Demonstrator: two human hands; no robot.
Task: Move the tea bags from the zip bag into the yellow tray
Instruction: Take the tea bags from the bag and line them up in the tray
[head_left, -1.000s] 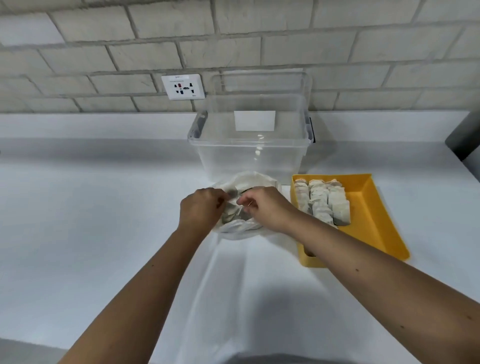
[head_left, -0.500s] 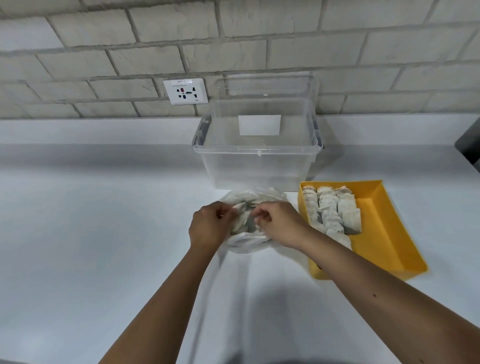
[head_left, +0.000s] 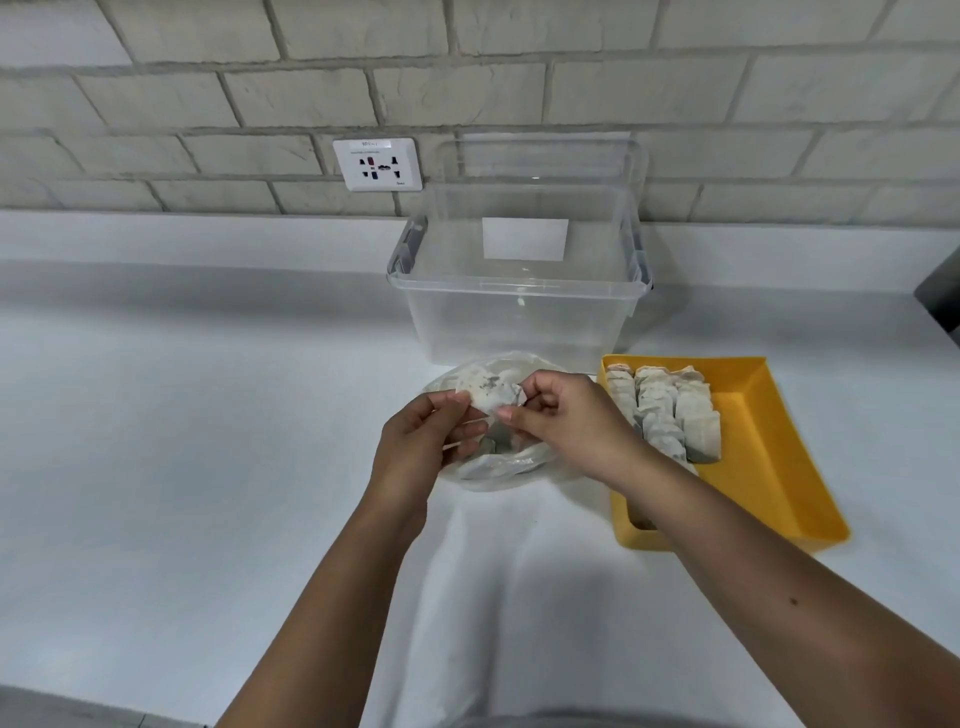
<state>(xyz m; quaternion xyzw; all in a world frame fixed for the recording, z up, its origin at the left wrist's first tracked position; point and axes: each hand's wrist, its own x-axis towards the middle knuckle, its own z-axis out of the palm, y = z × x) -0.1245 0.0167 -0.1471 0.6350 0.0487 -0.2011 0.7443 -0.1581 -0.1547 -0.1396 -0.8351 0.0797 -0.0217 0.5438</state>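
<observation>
White counter (head_left: 182, 441) is running back to a pale brick wall (head_left: 208, 78), and the work is happening toward its back edge, about the middle. One tea bag (head_left: 488, 392) is being held up just above the zip bag (head_left: 493, 465), clear of its mouth. The left hand (head_left: 421, 441) is pinching the tea bag's left side between thumb and fingers, while the right hand (head_left: 566, 421) is pinching its right corner with thumb and forefinger. To me that looks like smoothing or squaring it so it will file in neatly. The zip bag is lying slack and open on the counter under both hands, with what look like a few more tea bags showing through the plastic.

Just to its right, the tray (head_left: 769, 441) is sitting within easy reach. Packed tea bags (head_left: 670, 410) are standing in tight rows along its left side, leaving the right side bare for more.

Behind them, a clear bin (head_left: 519, 312) is standing against the wall, carrying a blank white label (head_left: 524, 239). A socket (head_left: 377, 164) on the wall is bearing small print, too fine to read. I'm making out no brand on the tea bags.
</observation>
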